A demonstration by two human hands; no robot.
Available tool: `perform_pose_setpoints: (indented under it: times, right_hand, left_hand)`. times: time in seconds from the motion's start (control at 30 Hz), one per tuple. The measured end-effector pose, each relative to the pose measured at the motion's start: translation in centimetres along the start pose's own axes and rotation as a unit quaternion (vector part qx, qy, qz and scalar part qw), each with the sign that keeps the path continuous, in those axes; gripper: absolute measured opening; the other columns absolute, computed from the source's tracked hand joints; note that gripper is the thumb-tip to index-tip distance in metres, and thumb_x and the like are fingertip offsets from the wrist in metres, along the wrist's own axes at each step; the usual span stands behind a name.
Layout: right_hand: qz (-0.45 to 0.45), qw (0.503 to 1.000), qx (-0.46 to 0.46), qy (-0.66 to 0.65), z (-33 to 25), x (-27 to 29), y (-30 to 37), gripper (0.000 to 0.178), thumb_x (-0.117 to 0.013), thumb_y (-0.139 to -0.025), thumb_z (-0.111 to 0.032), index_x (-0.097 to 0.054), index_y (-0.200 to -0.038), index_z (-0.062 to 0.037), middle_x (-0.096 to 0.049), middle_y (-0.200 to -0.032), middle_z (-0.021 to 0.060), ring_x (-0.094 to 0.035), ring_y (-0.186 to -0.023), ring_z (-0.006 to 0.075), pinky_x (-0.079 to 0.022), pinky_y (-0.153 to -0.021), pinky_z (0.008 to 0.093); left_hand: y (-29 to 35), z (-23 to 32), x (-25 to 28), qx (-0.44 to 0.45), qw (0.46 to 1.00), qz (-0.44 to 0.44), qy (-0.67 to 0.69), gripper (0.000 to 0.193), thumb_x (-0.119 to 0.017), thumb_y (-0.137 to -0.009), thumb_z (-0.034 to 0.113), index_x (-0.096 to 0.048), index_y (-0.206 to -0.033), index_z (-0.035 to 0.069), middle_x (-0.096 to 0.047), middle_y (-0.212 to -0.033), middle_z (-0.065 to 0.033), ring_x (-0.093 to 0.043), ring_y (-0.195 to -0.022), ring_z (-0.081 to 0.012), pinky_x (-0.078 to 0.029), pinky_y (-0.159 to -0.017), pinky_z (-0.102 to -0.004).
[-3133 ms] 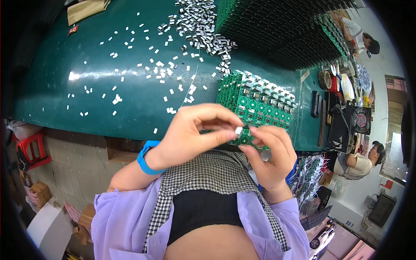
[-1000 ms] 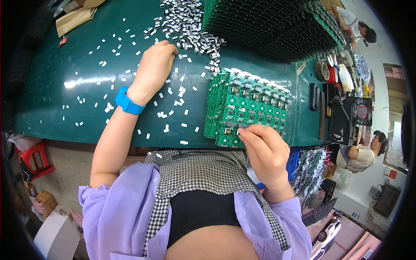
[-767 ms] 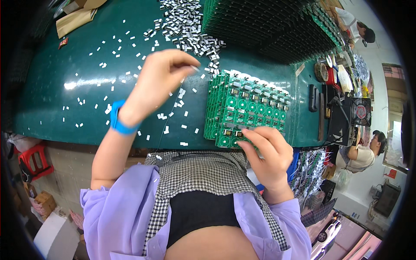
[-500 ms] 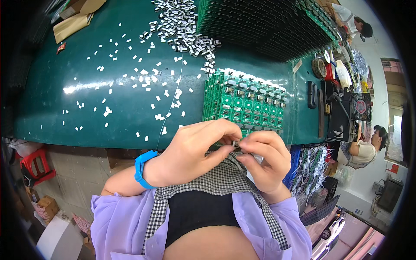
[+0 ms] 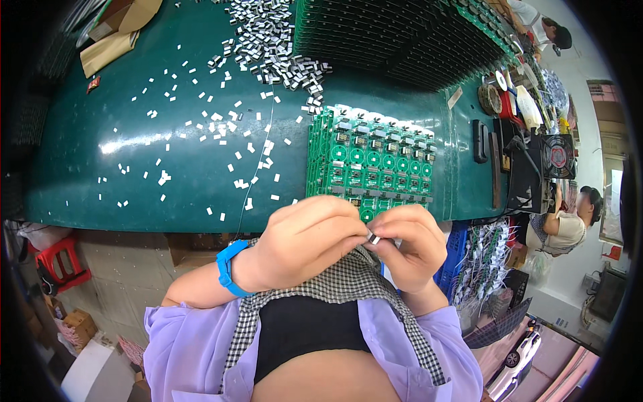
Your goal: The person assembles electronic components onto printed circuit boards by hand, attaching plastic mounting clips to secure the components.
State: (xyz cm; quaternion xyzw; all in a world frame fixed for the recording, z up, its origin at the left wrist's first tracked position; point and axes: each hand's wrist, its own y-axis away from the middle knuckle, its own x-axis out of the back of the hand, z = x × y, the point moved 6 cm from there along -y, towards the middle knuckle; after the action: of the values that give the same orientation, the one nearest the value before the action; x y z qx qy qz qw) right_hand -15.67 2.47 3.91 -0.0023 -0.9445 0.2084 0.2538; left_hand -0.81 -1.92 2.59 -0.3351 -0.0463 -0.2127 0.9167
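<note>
In front of my checked apron, both hands meet over a small black-and-white block (image 5: 374, 238). It looks like the pieces heaped on the table, though fingers cover most of it. My right hand (image 5: 412, 246) pinches it between thumb and fingers. My left hand (image 5: 305, 236), with a blue band on its wrist, is closed, its fingertips against the block's left end. Just beyond my hands lies a stack of green circuit boards (image 5: 375, 167), whose top panel carries rows of small digit displays and round rings. My fingers hide the near edge of the panel.
A heap of black-and-white blocks (image 5: 264, 47) lies at the back, with white pieces (image 5: 218, 127) scattered left of the boards. A tall stack of green boards (image 5: 402, 40) stands behind. Right are a black fan (image 5: 557, 157), a blue crate (image 5: 453, 251) and two people.
My left fingers have straightened and drawn together at the block. The block now shows more plainly at my right fingertips, slightly lower. The view has shifted a little.
</note>
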Motion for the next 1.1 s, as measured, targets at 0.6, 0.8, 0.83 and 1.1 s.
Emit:
perform_pose_setpoints:
  times: [0.6,0.8,0.83,1.1]
  right_hand:
    - [-0.049,0.998,0.004,0.027,-0.5,0.3,-0.9,0.023,-0.077,-0.063,0.002,-0.066,-0.083,-0.0006,-0.065,-0.081,0.0113,-0.064,-0.071,0.0218,-0.051,-0.061,0.0292]
    - [0.002,0.994,0.034,0.106,-1.1,0.2,-0.4,0.024,-0.076,-0.065,0.005,-0.066,-0.087,0.0008,-0.066,-0.081,0.0123,-0.066,-0.069,0.0208,-0.054,-0.059,0.0283]
    - [0.017,0.995,0.030,0.096,-0.9,0.3,-0.4,0.025,-0.077,-0.066,0.005,-0.065,-0.088,0.0015,-0.067,-0.082,0.0125,-0.066,-0.069,0.0210,-0.054,-0.060,0.0281]
    - [0.026,0.993,0.054,0.100,-0.9,1.0,-0.5,0.026,-0.076,-0.065,0.008,-0.065,-0.088,0.0021,-0.067,-0.083,0.0131,-0.066,-0.071,0.0220,-0.054,-0.061,0.0277]
  left_hand:
    - [-0.2,0.3,-0.4,0.001,1.000,-0.021,-0.007,0.025,-0.074,-0.069,0.000,-0.065,-0.092,-0.003,-0.066,-0.088,-0.0139,-0.066,-0.077,-0.0272,-0.054,-0.065,-0.0337]
    - [0.3,-0.1,-0.3,-0.033,0.999,-0.011,-0.036,0.021,-0.073,-0.070,-0.002,-0.065,-0.089,-0.004,-0.066,-0.081,-0.0136,-0.066,-0.069,-0.0260,-0.054,-0.060,-0.0309]
    - [0.2,-0.1,-0.4,-0.032,0.999,-0.012,-0.034,0.021,-0.073,-0.070,-0.002,-0.065,-0.089,-0.004,-0.066,-0.081,-0.0136,-0.066,-0.069,-0.0260,-0.054,-0.060,-0.0309]
    - [-1.5,0.5,-0.1,-0.089,0.989,-0.075,-0.093,0.019,-0.074,-0.066,0.002,-0.064,-0.083,0.001,-0.064,-0.079,-0.0117,-0.064,-0.066,-0.0232,-0.051,-0.055,-0.0294]
